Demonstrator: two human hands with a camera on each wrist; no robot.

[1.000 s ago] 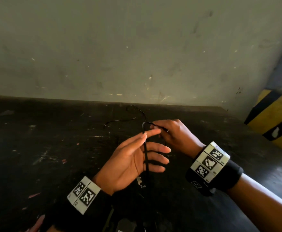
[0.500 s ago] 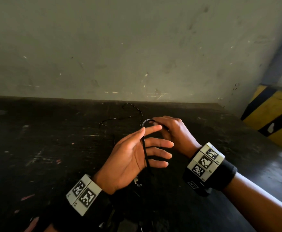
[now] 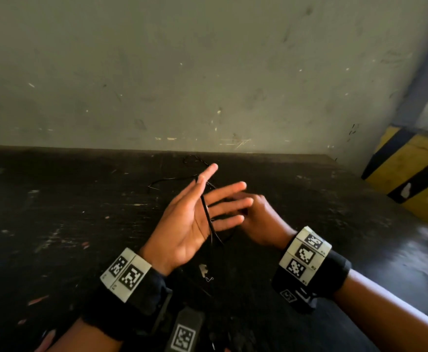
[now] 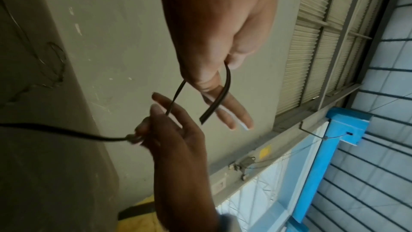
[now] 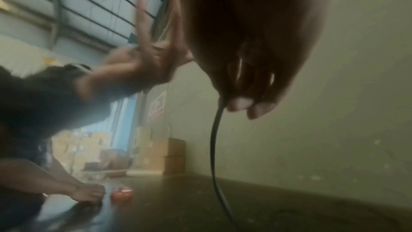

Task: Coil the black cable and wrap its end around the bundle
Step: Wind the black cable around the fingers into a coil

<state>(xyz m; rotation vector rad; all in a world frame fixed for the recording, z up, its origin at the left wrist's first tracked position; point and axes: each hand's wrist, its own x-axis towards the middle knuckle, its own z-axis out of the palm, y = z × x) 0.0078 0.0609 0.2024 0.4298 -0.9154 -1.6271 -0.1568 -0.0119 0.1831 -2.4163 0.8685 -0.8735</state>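
With the left hand [image 3: 190, 219] held flat, palm up and fingers spread, it serves as a form — the black cable [image 3: 206, 214] loops between thumb and fingers, so turns can stack there. The right hand [image 3: 258, 219], just behind those fingers, pinches the cable tightly, likely to feed and tension the next turn. The slack trails across the dark table [image 3: 55, 212] — coiling looks barely begun.

Head view dim, dark surface [image 3: 55, 212] crushed to near black, glare patch at its right end. Right wrist view soft and smeared, left hand [image 5: 142, 59] motion-blurred. Left wrist view sharper, daylight from window side, edges bowed
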